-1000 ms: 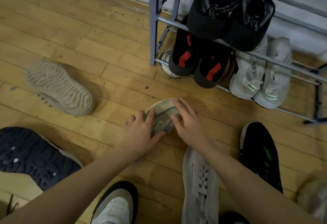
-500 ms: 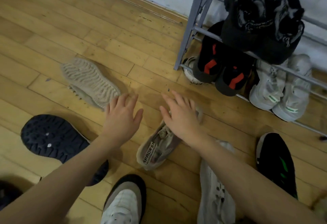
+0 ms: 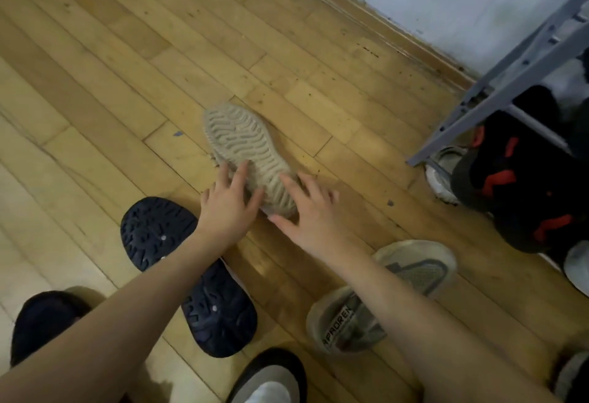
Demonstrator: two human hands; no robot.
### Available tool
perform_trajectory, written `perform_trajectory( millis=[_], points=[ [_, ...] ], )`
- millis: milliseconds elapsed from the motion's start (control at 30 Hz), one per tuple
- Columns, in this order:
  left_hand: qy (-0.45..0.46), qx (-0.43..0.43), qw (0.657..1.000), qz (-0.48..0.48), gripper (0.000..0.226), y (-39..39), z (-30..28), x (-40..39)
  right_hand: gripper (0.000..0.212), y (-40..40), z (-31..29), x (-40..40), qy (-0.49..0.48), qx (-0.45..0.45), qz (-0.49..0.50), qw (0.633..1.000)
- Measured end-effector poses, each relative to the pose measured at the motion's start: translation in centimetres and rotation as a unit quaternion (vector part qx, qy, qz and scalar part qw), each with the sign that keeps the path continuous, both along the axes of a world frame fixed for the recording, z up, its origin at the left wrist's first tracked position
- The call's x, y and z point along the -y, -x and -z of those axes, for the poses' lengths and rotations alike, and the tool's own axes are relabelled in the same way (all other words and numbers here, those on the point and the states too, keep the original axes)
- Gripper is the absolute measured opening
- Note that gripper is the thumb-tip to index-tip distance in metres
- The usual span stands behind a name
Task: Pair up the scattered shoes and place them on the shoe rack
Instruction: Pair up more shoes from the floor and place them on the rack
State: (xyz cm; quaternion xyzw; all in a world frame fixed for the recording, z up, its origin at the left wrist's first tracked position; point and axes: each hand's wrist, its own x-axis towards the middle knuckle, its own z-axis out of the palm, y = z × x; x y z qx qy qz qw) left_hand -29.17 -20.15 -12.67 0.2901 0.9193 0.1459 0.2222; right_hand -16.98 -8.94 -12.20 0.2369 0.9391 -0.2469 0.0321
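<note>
A beige shoe (image 3: 243, 144) lies sole-up on the wooden floor at the centre. My left hand (image 3: 228, 208) rests on its near end with fingers spread. My right hand (image 3: 306, 214) touches the same end from the right, fingers apart. Neither hand has closed around it. Its beige mate (image 3: 379, 300) stands upright under my right forearm, partly hidden. The grey metal shoe rack (image 3: 497, 90) is at the right edge, holding black shoes with red marks (image 3: 522, 186).
A dark blue shoe (image 3: 188, 275) lies sole-up under my left forearm. Another dark shoe (image 3: 44, 319) is at the lower left, a black-and-white one (image 3: 271, 380) at the bottom. A pale wall and wooden skirting (image 3: 382, 26) run along the top right.
Both hands left the upright beige shoe and reached left to the sole-up beige shoe. The view swung left, so the rack now sits at the right edge.
</note>
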Motion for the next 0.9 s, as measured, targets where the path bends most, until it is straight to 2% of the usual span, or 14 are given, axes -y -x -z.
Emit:
perform_trajectory(
  millis=[100,267,433,567,700,800,900],
  points=[
    [-0.018,0.036,0.999,0.014,0.065,0.6,0.3,0.4,0.074,0.7,0.6,0.4,-0.02,0.004,-0.01,1.0],
    [-0.063,0.077,0.995,0.015,0.062,0.1,-0.4,0.3,0.061,-0.2,0.2,0.2,-0.03,-0.009,-0.014,0.999],
    [-0.148,0.148,0.978,0.012,0.055,-2.2,-1.7,-1.8,0.056,-3.3,-2.0,-0.8,-0.029,-0.054,0.05,0.997],
    [-0.198,0.202,0.957,0.068,0.056,-4.9,-3.0,-3.3,0.06,-7.0,-3.6,-1.7,-0.021,-0.074,0.106,0.991],
    [-0.187,0.185,0.955,0.135,0.053,-9.1,-3.9,-5.4,0.057,-12.4,-5.0,-2.7,-0.022,-0.086,0.164,0.983],
    [-0.212,0.177,0.947,0.162,0.051,-12.9,-4.4,-7.2,0.052,-16.5,-6.2,-3.2,-0.026,-0.092,0.222,0.97],
    [-0.264,0.127,0.931,0.219,0.051,-16.3,-5.1,-8.7,0.053,-20.5,-7.3,-3.0,0.018,-0.106,0.266,0.958]
  ],
)
